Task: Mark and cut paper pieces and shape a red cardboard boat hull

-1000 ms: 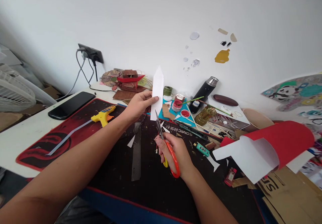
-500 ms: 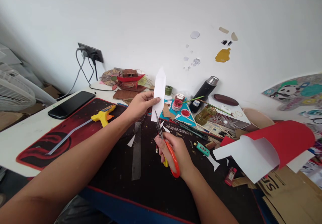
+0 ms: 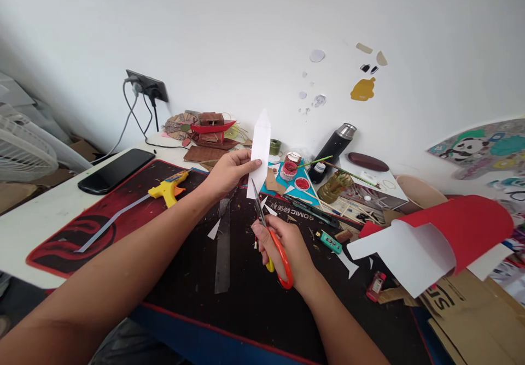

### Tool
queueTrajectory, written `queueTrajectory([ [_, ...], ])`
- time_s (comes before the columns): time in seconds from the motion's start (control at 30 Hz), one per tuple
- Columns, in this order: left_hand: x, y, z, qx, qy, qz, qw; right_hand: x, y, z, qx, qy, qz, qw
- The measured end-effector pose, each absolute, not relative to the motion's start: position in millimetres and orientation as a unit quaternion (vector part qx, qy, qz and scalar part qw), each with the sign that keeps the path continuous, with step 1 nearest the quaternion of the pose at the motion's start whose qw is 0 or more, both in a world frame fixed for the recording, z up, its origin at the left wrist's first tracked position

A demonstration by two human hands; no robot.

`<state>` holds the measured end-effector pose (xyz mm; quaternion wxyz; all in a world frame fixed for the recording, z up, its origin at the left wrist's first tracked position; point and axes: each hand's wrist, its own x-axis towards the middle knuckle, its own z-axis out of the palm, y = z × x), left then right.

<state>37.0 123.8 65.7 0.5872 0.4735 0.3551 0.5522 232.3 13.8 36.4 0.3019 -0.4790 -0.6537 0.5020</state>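
My left hand (image 3: 233, 172) pinches a white paper strip (image 3: 261, 141) between thumb and fingers, holding it upright above the mat. The strip's top end comes to a point. In my right hand (image 3: 289, 245) is a pair of scissors (image 3: 282, 261) with orange and yellow handles, my fingers wrapped round them. The blades point up and away, their tips at the lower end of the strip; whether they bite into the paper I cannot tell. Below lie a clear ruler (image 3: 222, 255) and small white paper scraps (image 3: 214, 229) on the black mat (image 3: 180, 288).
At left are a yellow glue gun (image 3: 166, 191) and a black phone (image 3: 117, 171). Behind my hands stand red paint pots (image 3: 289, 171), a black thermos (image 3: 333, 149) and a model boat (image 3: 213, 127). On the right, a green lighter (image 3: 328, 241) lies near rolled red paper (image 3: 471, 228).
Almost nothing differs. The paper strip and both hands keep nearly the same position, with only a very slight shift of the view.
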Motion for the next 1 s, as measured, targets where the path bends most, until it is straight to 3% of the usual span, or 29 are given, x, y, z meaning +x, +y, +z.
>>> queueTrajectory([
  [1.0,34.3,126.0,61.1,0.478,0.371,0.556,0.570,231.1,13.3,38.7,-0.478,-0.647,0.505,0.312],
])
